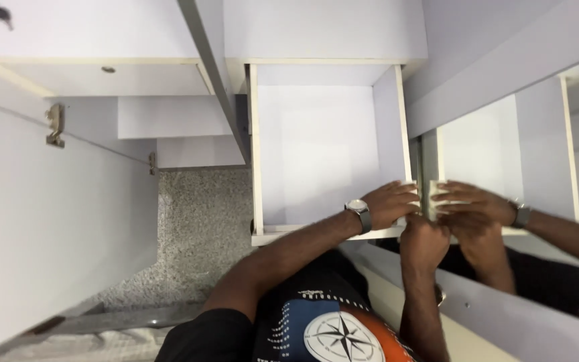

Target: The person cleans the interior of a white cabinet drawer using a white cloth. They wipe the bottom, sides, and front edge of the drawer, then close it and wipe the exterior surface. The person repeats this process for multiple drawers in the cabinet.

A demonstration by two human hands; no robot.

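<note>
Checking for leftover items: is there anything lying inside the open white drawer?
No. The open white drawer shows only a bare white bottom, with the left hand resting on its front right corner.

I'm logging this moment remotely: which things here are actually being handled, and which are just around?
In hand:
- open white drawer, empty inside
- left hand gripping the drawer's front right corner
- right hand at the same corner, just below

Just around:
- mirror panel reflecting both hands
- open cabinet door with hinge
- speckled floor
- wristwatch
</note>
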